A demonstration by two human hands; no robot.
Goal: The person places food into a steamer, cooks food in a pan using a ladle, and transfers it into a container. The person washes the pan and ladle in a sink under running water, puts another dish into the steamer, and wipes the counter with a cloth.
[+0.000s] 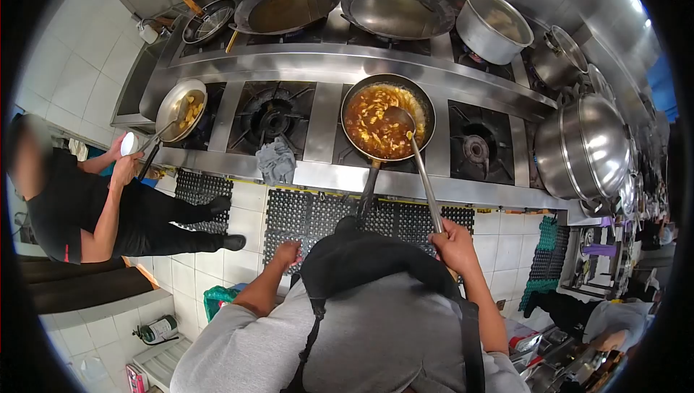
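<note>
grey shirt (390,335) nearest — pan (429,115) holds yellow-flecked, red-brown sauce (370,131).

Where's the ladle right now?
In the head view, just right of centre: the bowl of the ladle is in the food in the frying pan, and its handle slants down to the right hand.

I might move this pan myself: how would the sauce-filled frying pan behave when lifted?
The frying pan would probably feel front-heavy: sauce covers its base and its long handle juts from one side. That sauce looks runny, so it may slosh if tilted.
</note>
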